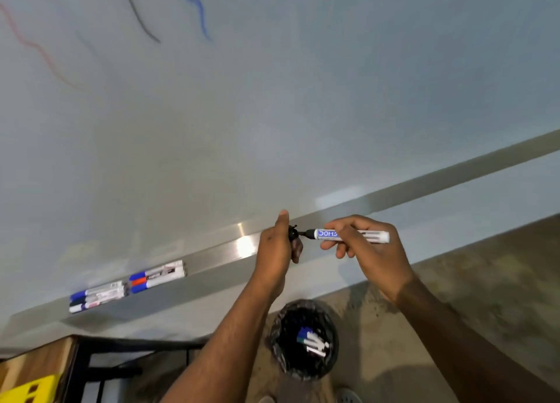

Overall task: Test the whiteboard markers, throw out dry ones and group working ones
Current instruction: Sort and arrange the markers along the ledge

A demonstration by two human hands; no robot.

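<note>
One marker (351, 235) level, tip toward cap (292, 234).

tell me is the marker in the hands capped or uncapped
Uncapped: the marker held by the right hand shows its bare dark tip, and the left hand holds the black cap apart from it.

Uncapped white marker (353, 235) lies level, black cap (293, 234) just beside its tip.

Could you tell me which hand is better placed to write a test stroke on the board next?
Right: the right hand holds the uncapped marker; the left hand grips only its cap.
</note>
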